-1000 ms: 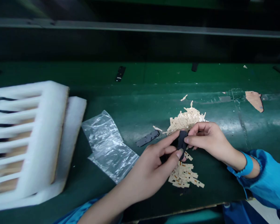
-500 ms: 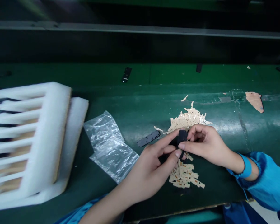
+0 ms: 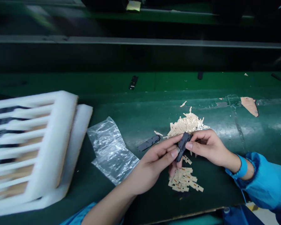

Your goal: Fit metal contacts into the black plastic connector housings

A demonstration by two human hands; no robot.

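Observation:
A small oblong black plastic part [image 3: 183,146] is held tilted between my two hands, above the green work surface. My left hand [image 3: 158,157] grips its lower left side, thumb on top and fingers beneath. My right hand [image 3: 204,145] pinches its right edge near the upper end with thumb and forefinger. Below them lies a loose heap of small cream-coloured tabs [image 3: 184,180] with dark holes and brownish marks. Behind my hands rises a larger pile of cream slips [image 3: 186,124]. A similar long dark part [image 3: 149,143] rests on the surface left of my fingers.
On the left stand white foam trays [image 3: 67,125] with slots, some holding black parts. A clear plastic bag [image 3: 112,147] lies between the trays and my left arm. Farther back are black pieces [image 3: 133,82] and a torn tan scrap [image 3: 249,106]. The front table edge [image 3: 194,215] runs below.
The black part has turned in my hands, so that its long, detailed face now shows. My fingers have shifted along it slightly. The whole view has moved a little.

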